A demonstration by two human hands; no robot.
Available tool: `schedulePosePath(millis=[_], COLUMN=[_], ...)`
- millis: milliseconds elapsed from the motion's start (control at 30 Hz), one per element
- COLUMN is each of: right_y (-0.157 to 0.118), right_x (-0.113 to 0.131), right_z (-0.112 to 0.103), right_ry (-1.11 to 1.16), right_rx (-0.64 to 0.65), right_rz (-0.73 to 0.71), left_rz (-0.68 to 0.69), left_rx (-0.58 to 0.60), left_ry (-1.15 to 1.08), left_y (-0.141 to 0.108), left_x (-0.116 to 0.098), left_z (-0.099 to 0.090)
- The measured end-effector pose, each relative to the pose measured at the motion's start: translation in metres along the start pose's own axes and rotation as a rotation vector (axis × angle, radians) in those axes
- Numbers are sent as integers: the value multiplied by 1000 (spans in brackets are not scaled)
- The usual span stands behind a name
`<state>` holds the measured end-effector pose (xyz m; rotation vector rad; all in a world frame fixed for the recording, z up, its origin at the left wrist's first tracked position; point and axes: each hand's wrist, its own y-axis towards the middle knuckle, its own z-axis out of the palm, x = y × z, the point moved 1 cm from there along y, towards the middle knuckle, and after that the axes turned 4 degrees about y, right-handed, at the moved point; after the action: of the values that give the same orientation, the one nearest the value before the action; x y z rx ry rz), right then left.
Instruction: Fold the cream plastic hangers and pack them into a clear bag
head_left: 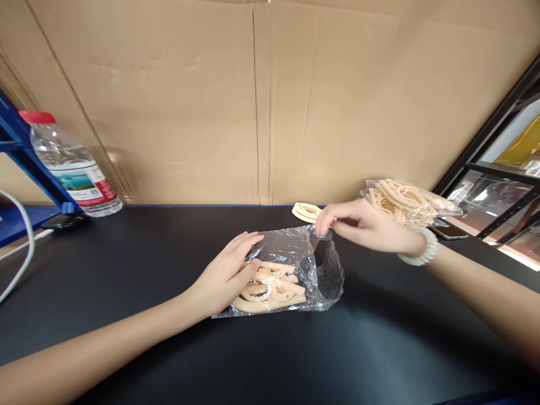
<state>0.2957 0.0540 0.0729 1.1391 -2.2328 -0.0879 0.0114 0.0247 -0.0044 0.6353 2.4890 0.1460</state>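
Observation:
A clear plastic bag (291, 244) lies on the black table in front of me, several pale, curved wood-like pieces (270, 289) inside it. My left hand (230, 273) rests flat over the bag's left side, its fingers stretched out and the thumb over the pieces. At the bag's upper right corner, my right hand (358, 225) pinches the film between thumb and fingers, and a white beaded bracelet circles that wrist. The bag's right end stands raised and crumpled, with a dark gap in it. Behind my right fingertips sits a small stack of pale curved pieces (306, 212).
More bagged pale pieces (409, 202) are piled at the back right, beside a phone (449, 229). A red-capped water bottle (78, 169) stands back left by a blue frame and a white cable (29, 242). Cardboard (189, 101) walls the back; a black shelf rack is at right.

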Motion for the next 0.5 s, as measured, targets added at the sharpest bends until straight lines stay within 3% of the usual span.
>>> schedulePosePath(millis=[67,133,333,500], right_y=[-6,-12,-22,-19], right_x=[18,22,9,14], right_z=[4,9,27,39], right_ry=[111,112,52,71], right_rx=[177,259,333,417], right_rz=[-85,-101,-205,-218], left_rz=[6,7,3,8], left_rx=[0,0,7,-3], left_ry=[4,4,-1,-6], left_y=[1,1,0,0], left_x=[0,1,-2,-3], left_z=[0,1,0,-1])
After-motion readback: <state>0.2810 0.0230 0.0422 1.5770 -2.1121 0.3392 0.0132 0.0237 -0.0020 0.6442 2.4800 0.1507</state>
